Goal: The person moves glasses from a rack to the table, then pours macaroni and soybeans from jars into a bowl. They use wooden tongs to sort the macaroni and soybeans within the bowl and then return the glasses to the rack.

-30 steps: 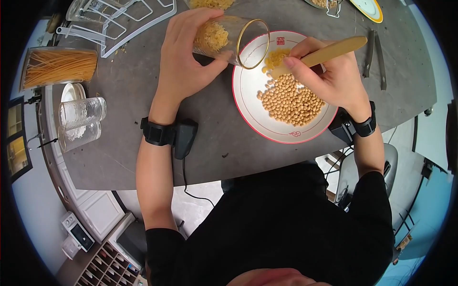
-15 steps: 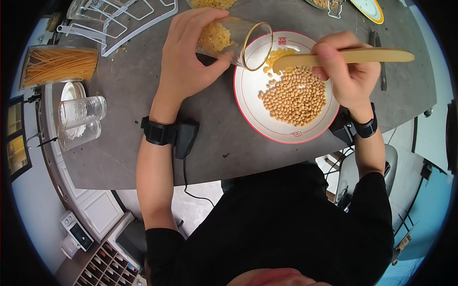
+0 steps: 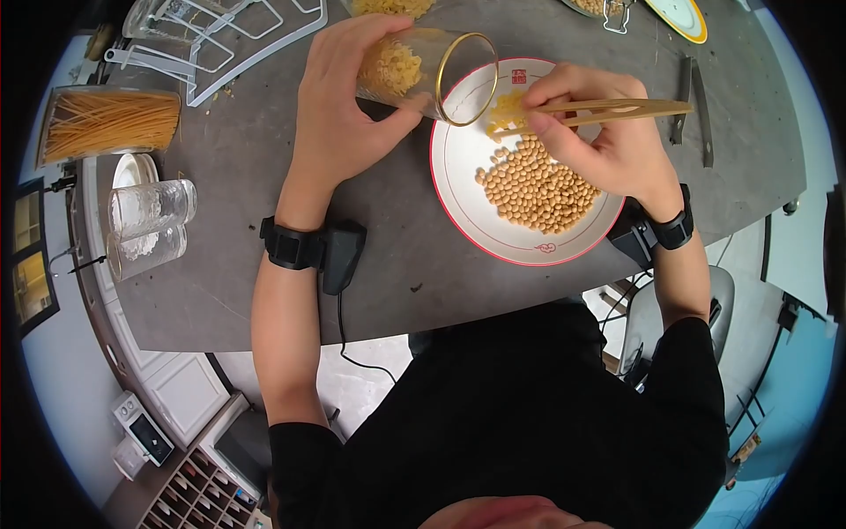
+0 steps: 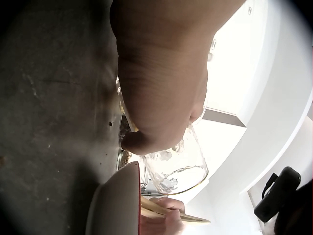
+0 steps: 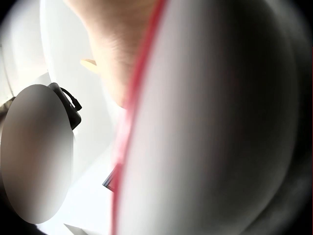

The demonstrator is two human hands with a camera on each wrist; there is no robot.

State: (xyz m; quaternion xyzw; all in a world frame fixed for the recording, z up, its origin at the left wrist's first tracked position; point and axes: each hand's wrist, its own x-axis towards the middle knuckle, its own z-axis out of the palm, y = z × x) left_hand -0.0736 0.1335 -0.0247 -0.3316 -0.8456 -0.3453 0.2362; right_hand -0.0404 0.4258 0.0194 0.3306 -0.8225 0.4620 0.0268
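My left hand [image 3: 330, 115] grips a gold-rimmed glass [image 3: 434, 66] lying tilted, its mouth over the left rim of a red-edged white bowl [image 3: 454, 194]. Small yellow pasta pieces [image 3: 394, 70] lie inside the glass. With my right hand [image 3: 612, 141] I pinch bamboo tongs [image 3: 656, 108], whose tips reach a little heap of yellow pasta [image 3: 505, 115] in the bowl. Soybeans [image 3: 542, 189] spread beside that heap. The left wrist view shows the glass [image 4: 181, 171] above the bowl's outer wall [image 4: 115, 205]; the bowl [image 5: 195, 122] fills much of the right wrist view.
A white wire rack [image 3: 256, 66] stands at the back left. Near the left edge are a container of spaghetti [image 3: 110, 125] and clear glasses [image 3: 145, 234]. Dark metal tongs [image 3: 701, 115] lie right of the bowl, and a yellow-rimmed plate [image 3: 680, 18] is behind them.
The right hand swung right with the tongs and came back left to the pasta heap; the tongs have turned edge-on, showing both arms. The glass shifted slightly right and back.
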